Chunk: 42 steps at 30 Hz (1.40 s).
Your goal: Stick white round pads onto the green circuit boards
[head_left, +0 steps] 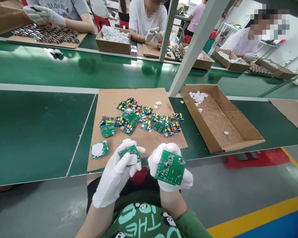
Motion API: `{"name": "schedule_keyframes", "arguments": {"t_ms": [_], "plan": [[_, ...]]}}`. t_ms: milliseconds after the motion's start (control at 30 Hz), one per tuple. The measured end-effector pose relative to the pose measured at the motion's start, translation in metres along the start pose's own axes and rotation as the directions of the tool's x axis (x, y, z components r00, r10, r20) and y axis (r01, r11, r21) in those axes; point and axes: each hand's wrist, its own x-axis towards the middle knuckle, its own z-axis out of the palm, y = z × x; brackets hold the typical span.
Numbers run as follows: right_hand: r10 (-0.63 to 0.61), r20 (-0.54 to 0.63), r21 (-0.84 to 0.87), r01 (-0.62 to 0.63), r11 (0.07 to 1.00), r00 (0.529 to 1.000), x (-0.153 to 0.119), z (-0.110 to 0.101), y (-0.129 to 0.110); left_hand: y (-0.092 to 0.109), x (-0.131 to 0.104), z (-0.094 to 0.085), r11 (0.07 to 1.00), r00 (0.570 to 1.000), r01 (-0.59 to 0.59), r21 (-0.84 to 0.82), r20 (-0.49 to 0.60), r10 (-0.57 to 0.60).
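Observation:
Both of my hands wear white gloves. My left hand (123,162) pinches a green circuit board (129,152), its thumb lying across the face and hiding part of it. A second circuit board (171,168) is gripped in my right hand (166,150), tilted with its soldered side up; the fingers behind it are mostly hidden. Left of my hands, a board with a round white pad (97,149) rests on the cardboard sheet (139,145). Farther back on that sheet lies a loose pile of boards (146,123), some component side up, others face down.
An open cardboard box (213,122) with small white pieces (198,97) stands to the right. A few white discs (158,103) lie on the cardboard. A slanted white post (188,49) rises behind the green bench (39,132). Beyond the conveyor belt (94,69), several gloved people work.

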Motion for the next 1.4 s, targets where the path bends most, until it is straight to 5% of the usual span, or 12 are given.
{"name": "schedule_keyframes", "arguments": {"t_ms": [467, 633, 867, 1067, 1233, 1400], "plan": [[-0.004, -0.012, 0.01, 0.005, 1.0, 1.0, 0.001, -0.001, -0.003, -0.001, 0.007, 0.008, 0.996, 0.992, -0.07, -0.06, -0.106, 0.064], [-0.087, -0.067, -0.148, 0.077, 0.986, 0.994, -0.005, 0.001, 0.001, 0.001, 0.004, 0.012, 0.996, 0.99, -0.085, -0.023, -0.112, 0.082], [-0.435, -0.064, -0.616, 0.307, 0.725, 0.898, -0.014, 0.007, 0.015, 0.001, -0.001, 0.014, 0.991, 0.988, -0.122, -0.048, -0.096, 0.117], [-0.425, -0.04, -0.655, 0.298, 0.695, 0.904, -0.015, 0.015, 0.014, 0.004, 0.0, 0.015, 0.991, 0.983, -0.135, -0.009, -0.129, 0.132], [-0.553, -0.026, -0.781, 0.328, 0.532, 0.833, -0.017, 0.015, 0.02, 0.0, -0.003, 0.013, 0.981, 0.976, -0.186, 0.051, -0.108, 0.191], [-0.589, 0.038, -0.808, 0.371, 0.458, 0.807, -0.019, 0.008, 0.023, 0.004, -0.005, 0.012, 0.993, 0.993, -0.095, 0.067, -0.07, 0.1]]}}
